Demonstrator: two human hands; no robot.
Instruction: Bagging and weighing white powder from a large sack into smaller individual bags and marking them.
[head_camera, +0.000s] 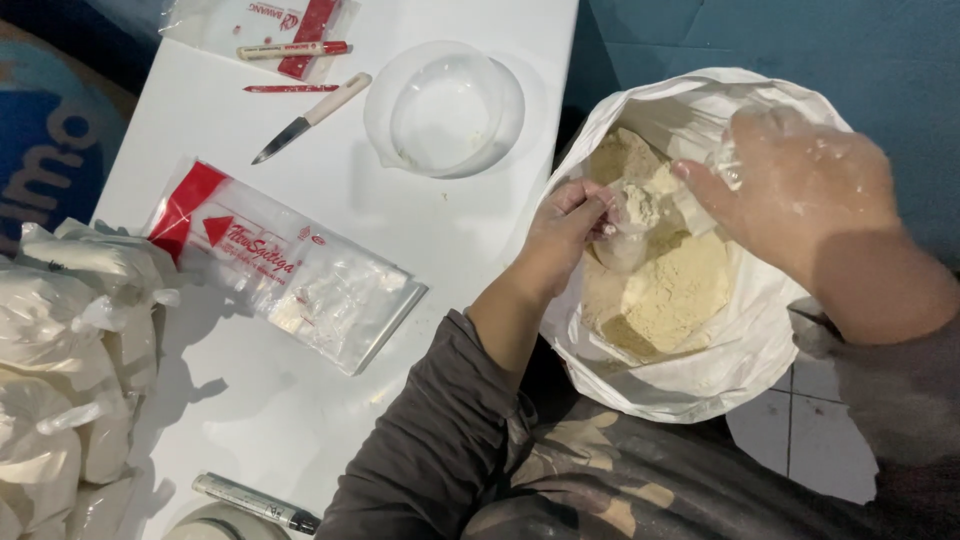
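1. Here, both hands work inside the mouth of a large white sack (700, 385) that stands open beside a white table (300, 400), with a heap of pale yellowish powder (680, 290) inside it.
2. The left hand (565, 235) is curled, its fingers pinched on the rim of a small clear plastic bag (628, 228) held open just above the powder; some powder already lies in that bag.
3. The right hand (800, 190), dusted with powder, is closed around something clear and small at its fingertips, touching the far side of the same bag; what exactly it grips I cannot tell.
4. On the table, near the left forearm, lies a flat pack of clear plastic bags with a red header (285, 265).
5. Further up the table sits an empty clear round container (445, 110), well apart from the sack's powder but close to its rim.
6. A knife with a pale handle (312, 118) lies just left of the container, and a red-capped marker (292, 49) rests on another bag pack at the table's far edge.
7. Filled, knotted white bags (70, 370) pile up at the table's left end, and a second marker (255, 503) lies at the near edge.
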